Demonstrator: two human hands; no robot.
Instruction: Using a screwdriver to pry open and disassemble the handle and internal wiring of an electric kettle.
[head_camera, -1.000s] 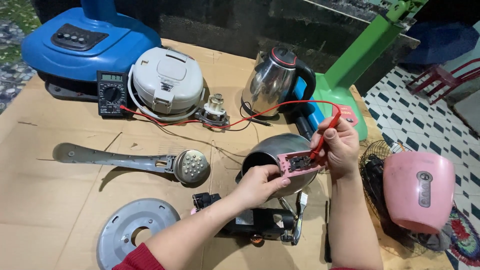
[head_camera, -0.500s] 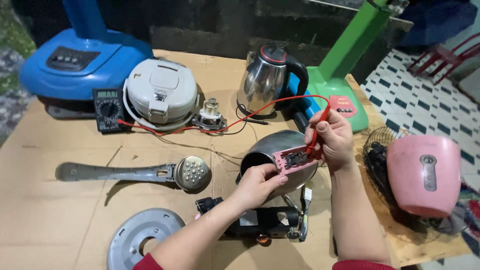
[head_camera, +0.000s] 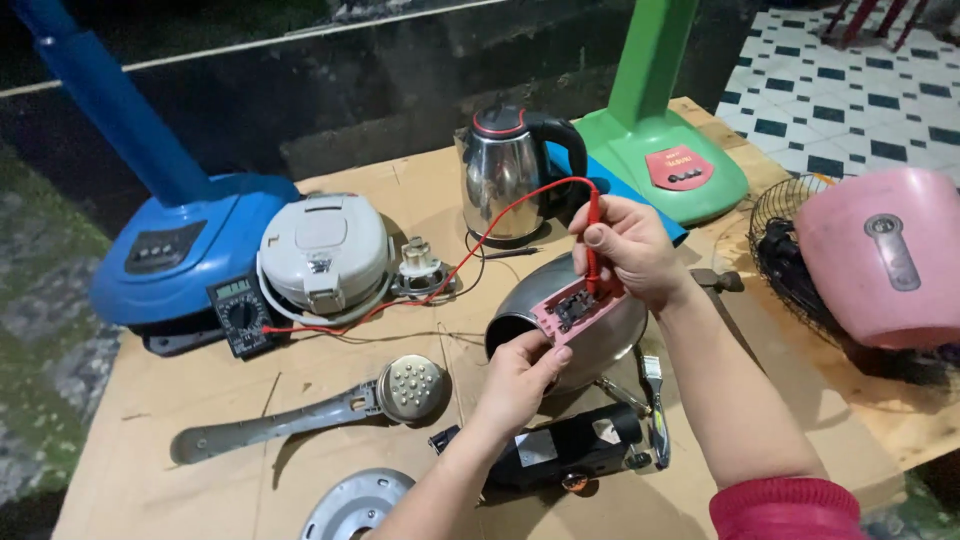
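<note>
Pink circuit board (head_camera: 577, 308), seen from the head camera, sits at the centre of the bench over a tilted steel pot (head_camera: 560, 330). Our left hand (head_camera: 520, 378) reaches up from below, forearm angled to the right, and pinches the board's lower edge between thumb and fingers. Our right hand (head_camera: 630, 248) comes in from the right with the wrist bent; its fingers are clenched around one red probe (head_camera: 592, 240), held upright with its tip down on the board. One red lead (head_camera: 470, 255) runs from the probe leftward to one black multimeter (head_camera: 238, 315).

Counted on the cardboard-covered table (head_camera: 150, 420): two fan bases, one blue (head_camera: 185, 250) and one green (head_camera: 665, 165); one steel kettle (head_camera: 505, 175) with a black handle; one white rice cooker (head_camera: 325, 250); one grey handle with a perforated round head (head_camera: 320, 405); one grey disc (head_camera: 355, 505) at the near edge; one black housing (head_camera: 565, 450) under the left wrist. One pink appliance (head_camera: 890, 255) lies on a wire fan guard (head_camera: 790, 250) at the right.
</note>
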